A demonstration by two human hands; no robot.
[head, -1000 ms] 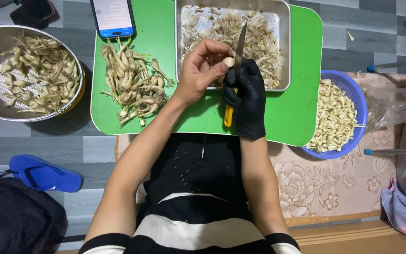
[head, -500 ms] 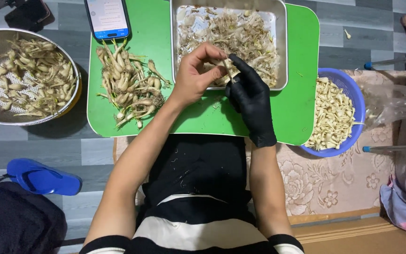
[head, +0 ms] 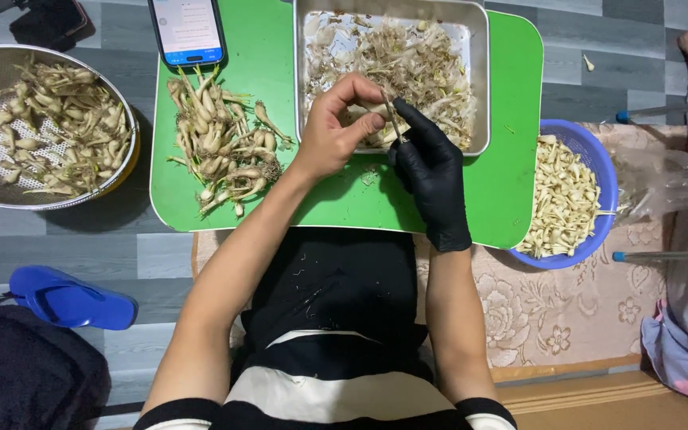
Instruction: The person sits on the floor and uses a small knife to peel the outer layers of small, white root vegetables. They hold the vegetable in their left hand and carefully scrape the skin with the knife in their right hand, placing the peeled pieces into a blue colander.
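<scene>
We pinch a small pale bulb (head: 369, 111) in the bare left hand (head: 336, 131), over the near edge of the rectangular metal tray of trimmings (head: 479, 80) on the green plastic desk (head: 503, 183). The black-gloved right hand (head: 431, 171) closes on a thin knife blade (head: 392, 115), apparently paring skin. We judge the trimming step under way; next, rotate the bulb steadily.

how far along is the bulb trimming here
Done: the blue basket is heaped with cleaned bulbs, and the metal tray holds trimmings. In hand: the left hand holds one bulb while the gloved right hand works it with a knife. Left: a pile on the green board and the colander's contents.
</scene>
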